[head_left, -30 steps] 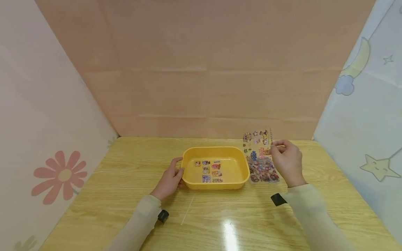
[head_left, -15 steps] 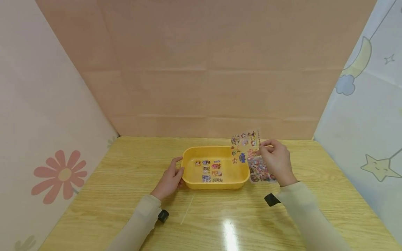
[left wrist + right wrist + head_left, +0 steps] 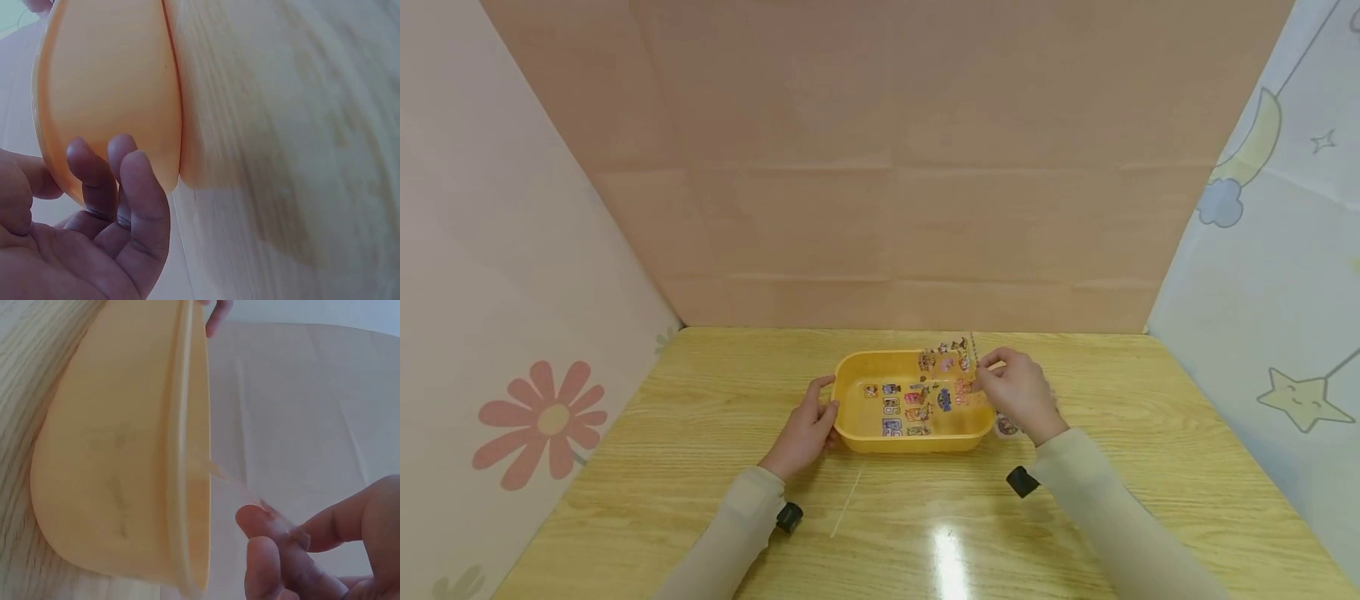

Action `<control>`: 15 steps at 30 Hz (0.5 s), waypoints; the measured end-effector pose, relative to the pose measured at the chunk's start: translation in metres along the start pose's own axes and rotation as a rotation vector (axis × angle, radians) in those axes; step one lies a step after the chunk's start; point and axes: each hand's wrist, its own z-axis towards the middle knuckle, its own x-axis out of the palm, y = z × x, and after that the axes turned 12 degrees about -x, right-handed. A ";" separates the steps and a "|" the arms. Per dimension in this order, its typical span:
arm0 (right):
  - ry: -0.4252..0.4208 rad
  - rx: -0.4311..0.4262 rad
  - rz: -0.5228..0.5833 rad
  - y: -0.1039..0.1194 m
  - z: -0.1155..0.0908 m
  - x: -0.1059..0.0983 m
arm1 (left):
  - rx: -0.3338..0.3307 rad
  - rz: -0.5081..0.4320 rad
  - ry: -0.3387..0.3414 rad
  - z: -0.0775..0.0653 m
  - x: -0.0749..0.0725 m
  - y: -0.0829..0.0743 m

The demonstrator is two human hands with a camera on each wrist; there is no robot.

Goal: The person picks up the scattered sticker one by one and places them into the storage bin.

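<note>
A yellow plastic tub (image 3: 913,444) stands on the table, with several small colourful printed stickers (image 3: 891,406) visible on its floor. My left hand (image 3: 803,429) grips the tub's left end. In the left wrist view, several fingers (image 3: 147,187) curl against the outer wall. My right hand (image 3: 1018,392) pinches the right edge of a clear sticker sheet (image 3: 945,400), printed with small cartoon figures. The sheet slants over the tub's right half, its lower part inside the rim. The right wrist view shows the sheet edge-on between thumb and fingers.
More printed clear sheets (image 3: 1007,427) lie to the right of the tub, mostly hidden behind my right hand. The wood-grain table (image 3: 715,375) ends at an orange-brown backdrop (image 3: 887,208). Patterned walls flank both sides.
My right hand has carried the sticker sheet leftward, from above the other sheets to over the tub, and lowered it at the end. My left hand has stayed on the tub.
</note>
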 end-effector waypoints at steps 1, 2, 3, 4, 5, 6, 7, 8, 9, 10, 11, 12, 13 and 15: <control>0.015 0.006 0.007 0.000 0.001 0.001 | 0.000 0.000 0.001 0.000 0.000 0.000; 0.027 0.012 0.012 0.001 0.001 0.002 | 0.001 0.000 0.002 0.000 0.000 0.000; 0.038 0.017 0.015 0.001 0.002 0.003 | 0.001 0.000 0.003 0.000 0.000 0.000; 0.047 0.023 0.015 0.002 0.003 0.004 | 0.002 0.000 0.005 0.000 0.000 0.000; 0.057 0.027 0.020 0.002 0.003 0.005 | 0.001 0.001 0.005 0.000 0.001 0.000; 0.066 0.037 0.026 0.002 0.004 0.007 | 0.001 0.001 0.006 0.000 0.001 0.000; 0.077 0.043 0.029 0.002 0.004 0.008 | 0.000 0.001 0.006 0.000 0.000 0.000; 0.089 0.051 0.032 0.002 0.005 0.009 | -0.001 0.000 0.007 0.000 0.000 0.000; 0.101 0.057 0.031 0.002 0.006 0.010 | -0.001 0.000 0.007 0.001 0.000 0.000; 0.113 0.062 0.031 0.003 0.006 0.012 | -0.001 0.000 0.007 0.001 0.000 0.000; 0.124 0.068 0.030 0.003 0.007 0.014 | -0.003 -0.001 0.006 0.001 0.000 0.000; 0.136 0.073 0.031 0.003 0.007 0.016 | -0.004 -0.002 0.006 0.001 -0.001 0.000; 0.147 0.077 0.028 0.003 0.008 0.017 | -0.005 -0.003 0.007 0.001 -0.001 0.000; 0.164 0.087 0.022 0.003 0.008 0.021 | -0.008 -0.002 0.008 0.001 -0.001 0.000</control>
